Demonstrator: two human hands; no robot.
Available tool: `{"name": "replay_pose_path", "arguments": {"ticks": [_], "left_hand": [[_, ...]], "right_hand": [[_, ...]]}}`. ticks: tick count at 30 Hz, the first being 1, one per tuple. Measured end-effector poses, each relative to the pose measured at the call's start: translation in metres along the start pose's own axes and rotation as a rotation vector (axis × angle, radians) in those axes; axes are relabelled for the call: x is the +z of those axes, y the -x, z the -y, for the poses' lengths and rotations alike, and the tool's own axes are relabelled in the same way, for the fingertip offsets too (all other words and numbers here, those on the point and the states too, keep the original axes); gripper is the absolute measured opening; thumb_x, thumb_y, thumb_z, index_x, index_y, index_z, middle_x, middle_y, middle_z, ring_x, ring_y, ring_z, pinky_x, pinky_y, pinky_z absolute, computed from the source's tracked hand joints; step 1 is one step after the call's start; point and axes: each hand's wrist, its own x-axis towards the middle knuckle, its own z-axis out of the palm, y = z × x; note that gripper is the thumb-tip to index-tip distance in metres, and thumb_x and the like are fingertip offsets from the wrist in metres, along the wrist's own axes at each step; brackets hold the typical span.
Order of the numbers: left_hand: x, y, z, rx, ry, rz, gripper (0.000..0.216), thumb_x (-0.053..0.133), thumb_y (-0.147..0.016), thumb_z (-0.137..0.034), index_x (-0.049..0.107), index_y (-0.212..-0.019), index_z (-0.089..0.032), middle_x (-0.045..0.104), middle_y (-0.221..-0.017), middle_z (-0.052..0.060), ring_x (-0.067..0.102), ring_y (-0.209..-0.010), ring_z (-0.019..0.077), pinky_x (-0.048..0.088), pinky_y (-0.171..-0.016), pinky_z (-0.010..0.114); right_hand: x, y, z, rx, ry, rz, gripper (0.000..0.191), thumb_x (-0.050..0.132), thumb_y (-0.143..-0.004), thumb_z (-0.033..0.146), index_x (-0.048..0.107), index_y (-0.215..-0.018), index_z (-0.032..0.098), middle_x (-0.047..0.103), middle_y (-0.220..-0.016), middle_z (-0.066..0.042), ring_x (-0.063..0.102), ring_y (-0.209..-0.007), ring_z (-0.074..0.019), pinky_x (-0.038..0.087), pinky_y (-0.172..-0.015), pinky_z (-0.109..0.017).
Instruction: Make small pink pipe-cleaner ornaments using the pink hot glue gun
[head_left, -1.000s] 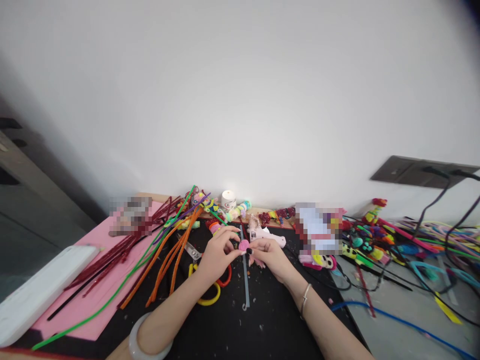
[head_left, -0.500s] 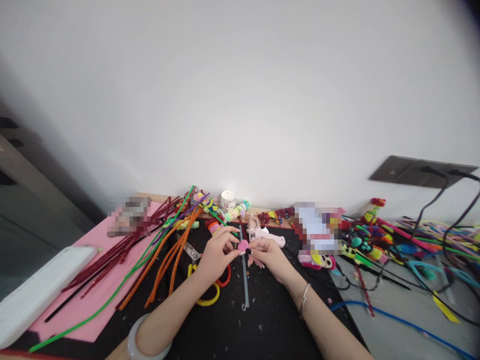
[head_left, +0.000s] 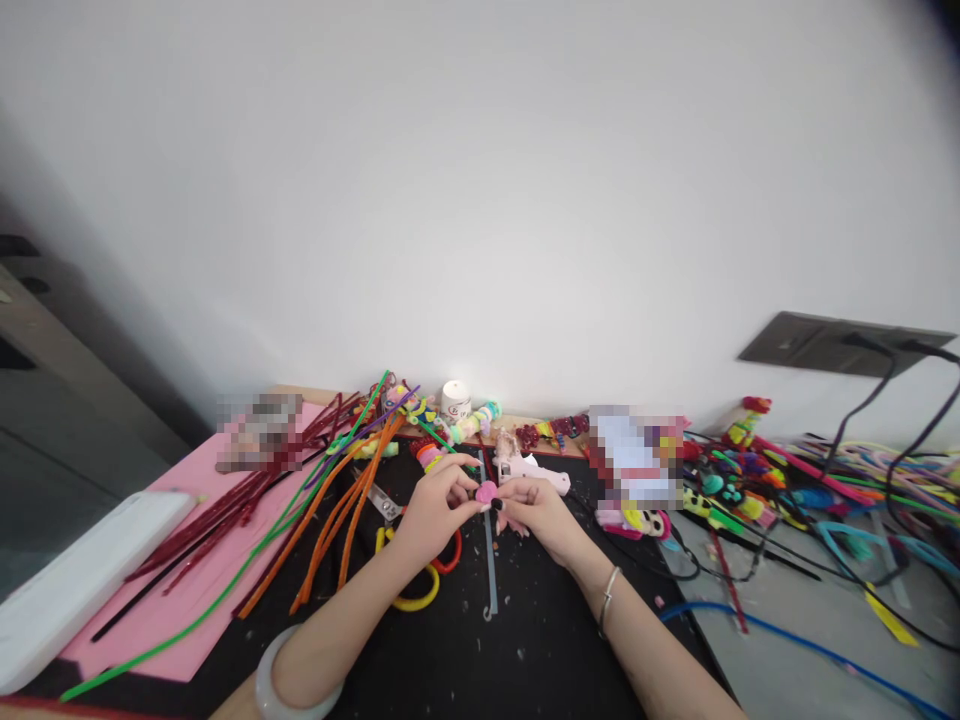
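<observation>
Pinching a small pink disc [head_left: 487, 492] between their fingertips, the person's two hands are meeting over the middle of a black mat [head_left: 559, 650]. The left hand [head_left: 435, 508] is gripping the disc's left side, its thumb and fingers closing to a narrow pinch; the right hand [head_left: 541, 512] is gripping the other side with thumb and index finger, a dark nail showing. A white bangle [head_left: 271, 690] is circling the left forearm, and a silver bracelet [head_left: 609, 598] is circling the right wrist.

Below the hands, a translucent strip [head_left: 491, 575] is lying lengthwise on the mat. Just beyond the right hand, a pale pink glue gun [head_left: 551, 478] is resting with its handle pointing right. Beside the left forearm, scissors [head_left: 418, 604] with yellow and red handles are lying partly hidden under the arm.

Farther left, orange pipe cleaners [head_left: 354, 525] are fanning toward the person, and a dark red bundle [head_left: 214, 515] is stretching over a pink sheet [head_left: 176, 645], with a long white case [head_left: 67, 580] lying along the sheet's left side. A white cup [head_left: 455, 400] is standing near the wall. On the right, a blue pipe cleaner [head_left: 814, 637] is curving over the grey worktop [head_left: 772, 690].
</observation>
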Motion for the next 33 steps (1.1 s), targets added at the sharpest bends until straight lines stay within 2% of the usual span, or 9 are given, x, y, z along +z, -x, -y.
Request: {"name": "replay_pose_path", "arguments": {"ticks": [11, 18, 23, 28, 33], "left_hand": [[0.000, 0.000, -0.005, -0.003, 0.003, 0.014, 0.015, 0.078, -0.079, -0.023, 0.065, -0.073, -0.018, 0.074, -0.123, 0.013, 0.055, -0.058, 0.0092, 0.051, -0.057, 0.027], [-0.001, 0.000, -0.006, -0.004, -0.016, 0.009, 0.015, 0.080, -0.080, -0.024, 0.067, -0.076, -0.018, 0.074, -0.123, 0.013, 0.058, -0.059, 0.0101, 0.054, -0.058, 0.028], [0.000, 0.000, -0.006, 0.020, -0.028, -0.011, 0.013, 0.080, -0.080, -0.022, 0.068, -0.084, -0.019, 0.073, -0.124, 0.013, 0.059, -0.056, 0.0094, 0.056, -0.058, 0.028], [0.001, 0.000, -0.006, 0.023, -0.031, -0.032, 0.020, 0.080, -0.079, -0.022, 0.071, -0.097, -0.020, 0.073, -0.125, 0.013, 0.061, -0.059, 0.0106, 0.057, -0.059, 0.028], [-0.002, -0.002, -0.010, -0.020, -0.049, 0.050, 0.033, 0.079, -0.079, -0.024, 0.074, -0.111, -0.021, 0.076, -0.120, 0.011, 0.064, -0.064, 0.0135, 0.059, -0.063, 0.029]], "right_hand": [[0.000, 0.001, 0.001, 0.004, 0.016, 0.003, 0.028, 0.084, -0.076, 0.044, 0.077, -0.078, 0.017, 0.072, -0.059, -0.001, 0.043, -0.042, -0.0076, 0.027, -0.043, -0.021], [0.000, 0.001, 0.003, -0.003, 0.014, -0.001, 0.022, 0.082, -0.076, 0.040, 0.076, -0.076, 0.020, 0.073, -0.058, -0.001, 0.041, -0.041, -0.0091, 0.024, -0.043, -0.024], [0.000, 0.001, 0.003, -0.006, -0.005, -0.006, 0.021, 0.082, -0.077, 0.039, 0.077, -0.081, 0.019, 0.073, -0.059, 0.000, 0.041, -0.042, -0.0084, 0.025, -0.044, -0.023], [0.000, 0.001, 0.001, -0.008, -0.007, 0.006, 0.027, 0.083, -0.078, 0.042, 0.077, -0.083, 0.017, 0.073, -0.061, -0.001, 0.042, -0.043, -0.0081, 0.027, -0.044, -0.022], [-0.001, 0.000, 0.001, 0.002, -0.007, -0.001, 0.029, 0.084, -0.077, 0.044, 0.077, -0.083, 0.017, 0.071, -0.059, 0.000, 0.043, -0.043, -0.0078, 0.029, -0.044, -0.022]]}}
